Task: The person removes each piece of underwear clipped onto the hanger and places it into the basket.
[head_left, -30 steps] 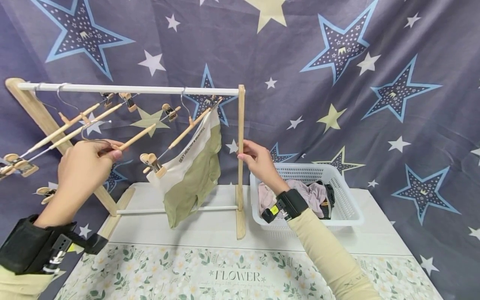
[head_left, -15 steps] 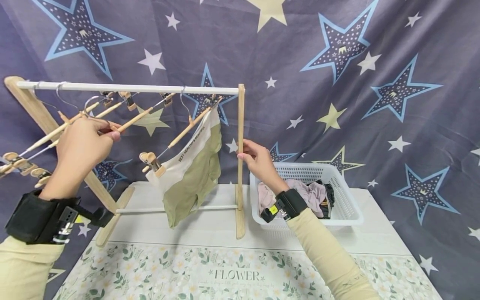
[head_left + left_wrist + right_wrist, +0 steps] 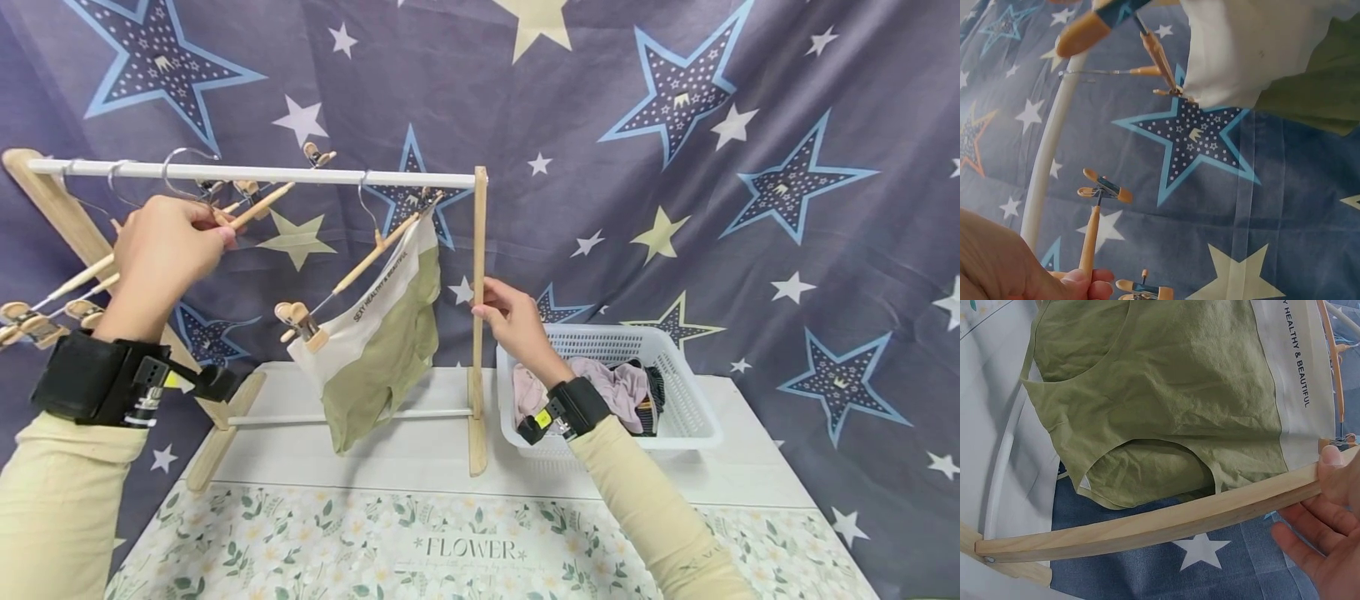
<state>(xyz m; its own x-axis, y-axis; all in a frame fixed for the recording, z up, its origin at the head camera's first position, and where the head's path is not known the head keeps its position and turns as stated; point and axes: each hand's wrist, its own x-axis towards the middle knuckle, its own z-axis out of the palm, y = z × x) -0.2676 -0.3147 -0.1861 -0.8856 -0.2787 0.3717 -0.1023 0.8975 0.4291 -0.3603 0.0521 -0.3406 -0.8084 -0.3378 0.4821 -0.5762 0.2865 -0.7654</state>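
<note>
One hanger (image 3: pixel 262 204), head view, is pinched in the left hand (image 3: pixel 167 250), hook (image 3: pixel 178 152) above the rail (image 3: pixel 337 176) at left; released unseated, it could drop. Left wrist: thumb (image 3: pixel 1074 278) and fingers (image 3: pixel 1100 279) grip its bar (image 3: pixel 1090 237). Right wrist: the right hand (image 3: pixel 1338 537) pinches the post (image 3: pixel 1160 520); slackening could cause wobble.

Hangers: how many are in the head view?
4: two hangers at left on the rail, one in the left hand, one bearing the green-and-white garment.
</note>
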